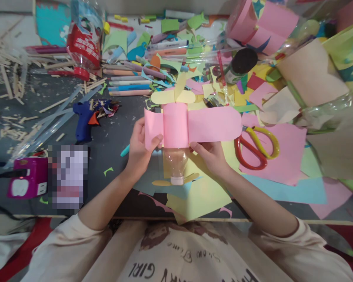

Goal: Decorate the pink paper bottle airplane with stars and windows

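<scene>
A small clear plastic bottle wrapped in pink paper lies with its cap toward me, made up like an airplane. Pink paper wings stick out on both sides, and pale yellow paper strips form a tail at the far end. My left hand grips the left wing, which is curled, with the thumb on top near the bottle. With thumb and fingers my right hand pinches the near edge of the right wing beside the body; those fingers are partly hidden under the paper.
Red and yellow scissors lie on pink paper at the right. A blue glue gun rests at the left, near a magenta box and a blurred-out rectangle. Markers, paper scraps, wooden sticks and a red-labelled bottle crowd the back.
</scene>
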The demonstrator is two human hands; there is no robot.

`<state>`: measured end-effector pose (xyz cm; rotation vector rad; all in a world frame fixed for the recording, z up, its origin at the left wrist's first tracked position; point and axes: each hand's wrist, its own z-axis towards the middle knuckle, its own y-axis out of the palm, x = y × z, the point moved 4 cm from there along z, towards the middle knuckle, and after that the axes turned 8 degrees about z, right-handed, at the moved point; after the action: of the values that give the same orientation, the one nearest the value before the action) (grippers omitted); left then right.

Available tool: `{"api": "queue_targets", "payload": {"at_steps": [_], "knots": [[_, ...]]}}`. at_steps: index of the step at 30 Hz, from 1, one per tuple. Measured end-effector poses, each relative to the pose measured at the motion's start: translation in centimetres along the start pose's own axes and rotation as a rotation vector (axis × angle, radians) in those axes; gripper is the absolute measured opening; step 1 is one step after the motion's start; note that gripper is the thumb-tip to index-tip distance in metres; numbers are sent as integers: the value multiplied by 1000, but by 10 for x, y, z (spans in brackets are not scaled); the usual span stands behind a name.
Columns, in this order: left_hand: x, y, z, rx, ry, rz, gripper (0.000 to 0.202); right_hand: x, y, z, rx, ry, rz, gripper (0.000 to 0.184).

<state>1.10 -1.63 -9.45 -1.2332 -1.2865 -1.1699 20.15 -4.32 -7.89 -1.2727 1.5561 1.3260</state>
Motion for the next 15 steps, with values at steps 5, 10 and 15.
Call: {"api": "queue_targets", "payload": {"at_steps": [5, 10, 15], "knots": [[-2, -1, 3, 17, 63, -18, 61, 0, 0, 0, 3, 3, 18, 25], [-3, -2, 3, 0, 56, -32, 61, -1, 0, 0, -1, -10, 5, 31], [-3, -2, 3, -17, 71, -11, 64, 0, 0, 1, -9, -35, -12, 30]]}}
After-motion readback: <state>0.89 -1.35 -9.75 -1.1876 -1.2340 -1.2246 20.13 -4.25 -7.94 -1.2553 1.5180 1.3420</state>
